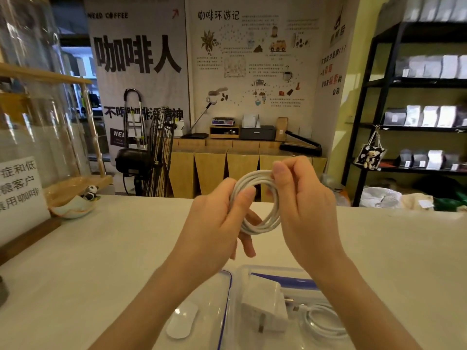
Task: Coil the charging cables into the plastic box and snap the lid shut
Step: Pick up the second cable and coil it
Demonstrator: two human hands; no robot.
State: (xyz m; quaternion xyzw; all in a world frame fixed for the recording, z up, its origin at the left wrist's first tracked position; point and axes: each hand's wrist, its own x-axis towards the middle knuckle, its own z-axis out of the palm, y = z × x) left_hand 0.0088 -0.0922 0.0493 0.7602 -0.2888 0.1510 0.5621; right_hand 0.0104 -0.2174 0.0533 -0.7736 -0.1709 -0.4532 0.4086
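Note:
I hold a white charging cable (260, 202), wound into a round coil, up above the counter with both hands. My left hand (214, 223) pinches the coil's left side and my right hand (305, 210) grips its right side. Below my wrists sits the clear plastic box (255, 271) with a white plug adapter (265, 309) and a second coiled white cable (323, 322) inside. A clear lid with a blue seal (227, 294) lies to the left of the box.
A white mouse (182, 319) rests on or under the lid at the near left. A panda figure on a dish (83, 200) and a printed sign (20, 193) stand at the counter's left. Beyond the counter are wooden cabinets, a fan and shelves.

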